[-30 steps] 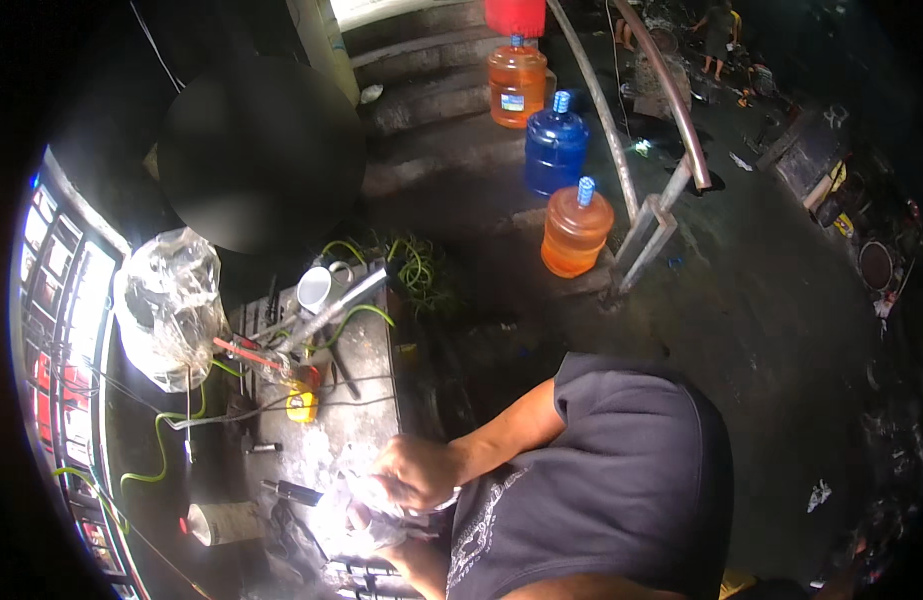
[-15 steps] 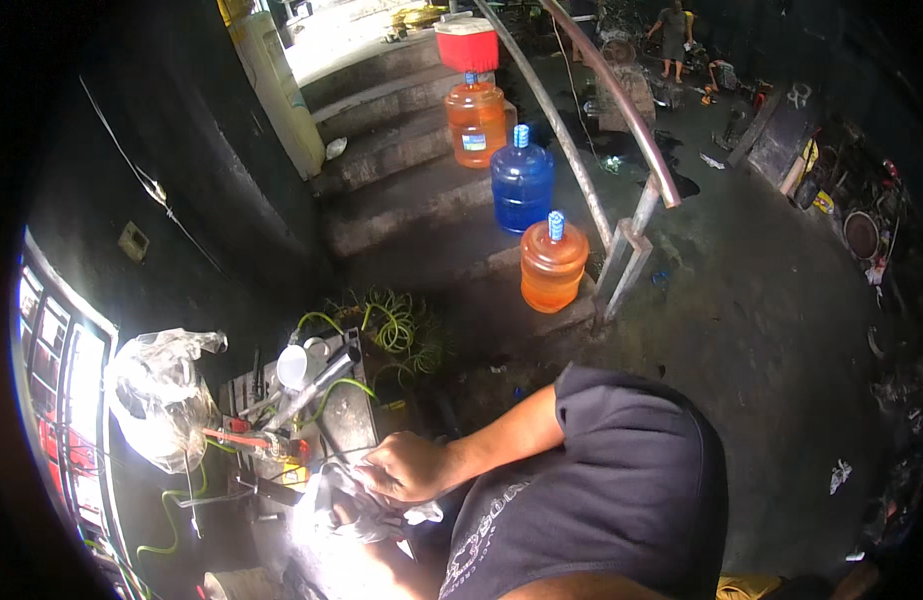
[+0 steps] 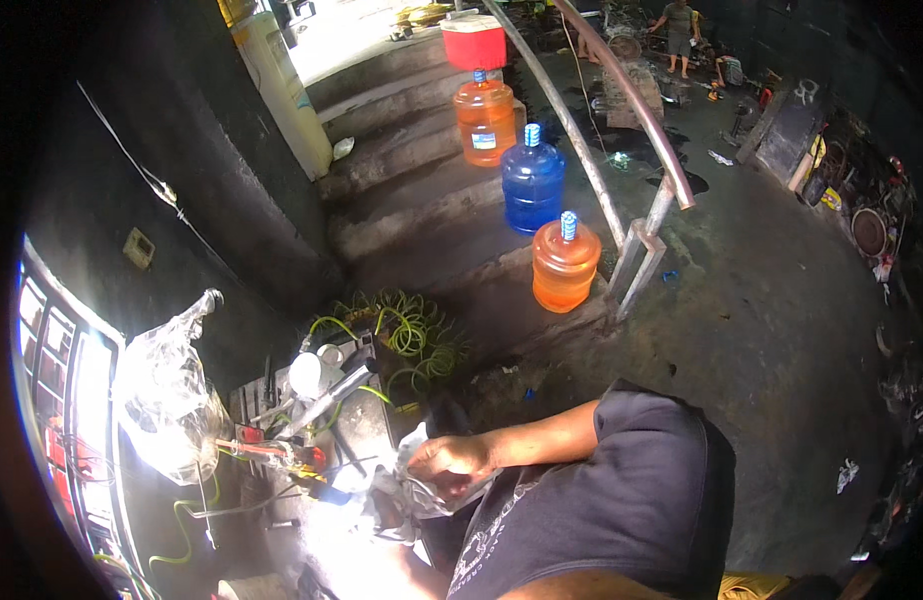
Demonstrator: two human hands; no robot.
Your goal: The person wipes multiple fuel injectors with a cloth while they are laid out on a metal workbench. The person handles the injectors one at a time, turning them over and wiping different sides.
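Observation:
My right hand (image 3: 448, 458) reaches in from a dark sleeve, its fingers curled around a crumpled, whitish-grey sheet (image 3: 414, 492), cloth or thin plastic. Lower down, strong glare washes out my left hand (image 3: 397, 565); it is close under the same sheet, and its fingers do not show clearly. Just beyond the hands is a cluttered work surface (image 3: 364, 425). On it lie a white cup-like container (image 3: 314, 376), a grey metal tube (image 3: 332, 398) and a red-and-yellow tool or part (image 3: 304, 458).
A bulging clear plastic bag (image 3: 172, 400) hangs at the left. Coiled green hose (image 3: 407, 335) lies behind the work surface. Orange (image 3: 565, 262) and blue (image 3: 533, 185) water jugs line the steps beside a metal railing (image 3: 632, 110). A person (image 3: 679, 38) stands far off.
My right hand has shifted slightly right and up with the crumpled sheet, more of which is now spread above the fingers. The whole view has moved a little.

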